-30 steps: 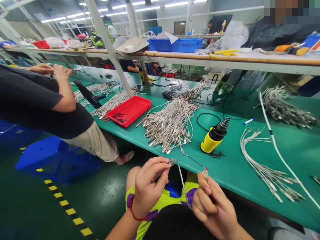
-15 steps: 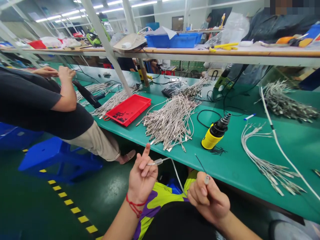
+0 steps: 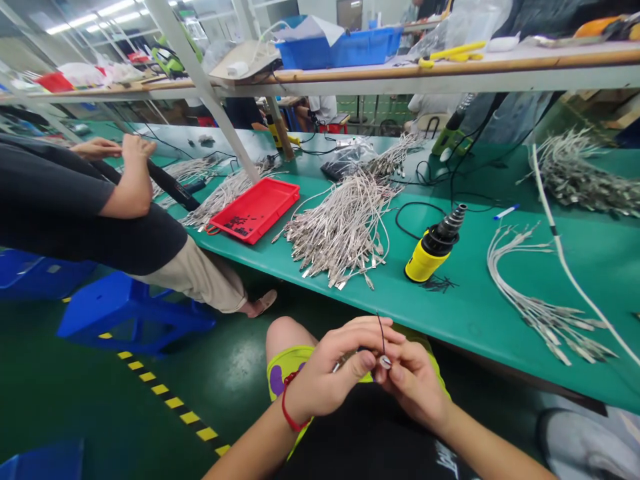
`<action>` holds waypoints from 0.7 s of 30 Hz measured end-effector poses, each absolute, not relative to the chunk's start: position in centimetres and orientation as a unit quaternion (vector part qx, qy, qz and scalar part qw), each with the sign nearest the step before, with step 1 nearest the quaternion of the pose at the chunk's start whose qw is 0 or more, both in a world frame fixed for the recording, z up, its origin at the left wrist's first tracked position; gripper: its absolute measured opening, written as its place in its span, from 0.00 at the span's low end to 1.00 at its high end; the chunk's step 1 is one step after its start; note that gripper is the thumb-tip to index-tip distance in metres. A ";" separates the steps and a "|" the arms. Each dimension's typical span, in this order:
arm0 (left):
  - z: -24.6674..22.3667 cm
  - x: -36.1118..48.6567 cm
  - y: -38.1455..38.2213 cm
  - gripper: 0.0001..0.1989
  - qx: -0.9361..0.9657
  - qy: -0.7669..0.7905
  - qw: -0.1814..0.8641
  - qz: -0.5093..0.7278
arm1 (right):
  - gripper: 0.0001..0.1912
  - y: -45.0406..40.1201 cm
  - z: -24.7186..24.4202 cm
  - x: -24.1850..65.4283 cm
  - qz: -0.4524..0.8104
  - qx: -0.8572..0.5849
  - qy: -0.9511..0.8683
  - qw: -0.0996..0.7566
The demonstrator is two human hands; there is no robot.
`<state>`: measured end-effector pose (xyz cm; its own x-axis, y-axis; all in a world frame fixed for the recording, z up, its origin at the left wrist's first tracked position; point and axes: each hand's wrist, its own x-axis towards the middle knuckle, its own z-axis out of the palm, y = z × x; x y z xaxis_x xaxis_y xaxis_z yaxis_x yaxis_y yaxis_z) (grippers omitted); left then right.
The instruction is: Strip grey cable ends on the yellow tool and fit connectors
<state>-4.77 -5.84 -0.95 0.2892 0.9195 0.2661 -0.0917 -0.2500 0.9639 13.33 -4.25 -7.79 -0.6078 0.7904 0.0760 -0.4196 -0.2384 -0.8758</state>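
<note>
Over my lap, my left hand, with a red cord at its wrist, is closed and touches the right one. A metal-looking bit of a USB cable shows between its fingers; most of the cable is hidden. My right hand pinches a small pale round piece, which looks like a cable end. From the pinch a thin black strip sticks upward, close to the left fingertips. On the green bench ahead lies a large heap of white USB cables.
A yellow hot-air gun stands nozzle-up beside loose black strips. Left of the heap is a red tray with small black pieces. A cable bundle lies to the right. A co-worker stands left, near a blue stool.
My hands were apart, with the cable strung between them; now they have come together over my lap. The black strip has moved left with the right hand. The view has shifted slightly.
</note>
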 end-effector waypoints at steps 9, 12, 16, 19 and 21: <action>-0.3 -4.1 -6.0 0.17 0.640 0.335 0.492 0.486 | 0.17 -4.3 -8.3 13.3 0.747 -0.208 -0.497 0.390; -0.4 -4.0 -6.3 0.14 0.649 0.340 0.468 0.493 | 0.18 -4.1 -7.9 13.1 0.714 -0.215 -0.536 0.396; -1.1 -3.6 -6.9 0.09 0.645 0.395 0.405 0.514 | 0.12 -3.4 -6.6 13.0 0.505 -0.238 -0.708 0.433; -1.4 -3.3 -7.3 0.06 0.627 0.469 0.358 0.509 | 0.10 -2.7 -6.2 13.2 0.290 -0.243 -0.809 0.451; -1.4 -3.2 -7.5 0.05 0.622 0.496 0.345 0.498 | 0.18 -2.4 -6.2 13.5 0.209 -0.232 -0.839 0.446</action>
